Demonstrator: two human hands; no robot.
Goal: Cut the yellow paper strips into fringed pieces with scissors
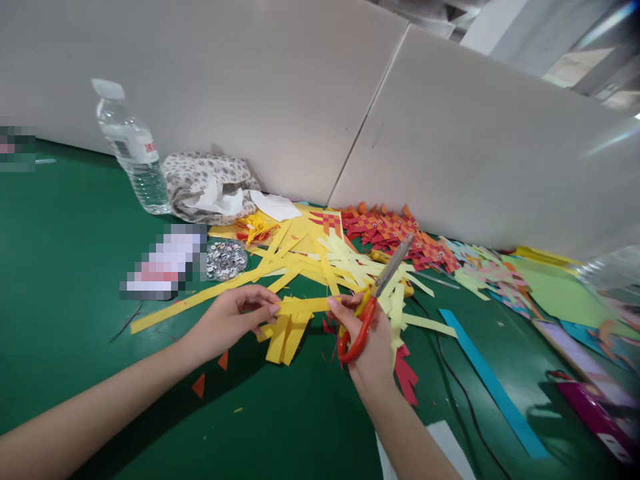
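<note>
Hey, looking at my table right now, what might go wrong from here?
The right hand holds the scissors while pinching the yellow strip, so the blades, which point toward the red and orange woven pieces, might nick them. The left hand is close to loose yellow pieces and could brush them aside.

Bottle point(135, 157): clear plastic, ribbed. Strip point(305, 306): matt paper. Scissors point(367, 300): metal blades, smooth glossy plastic handles.
</note>
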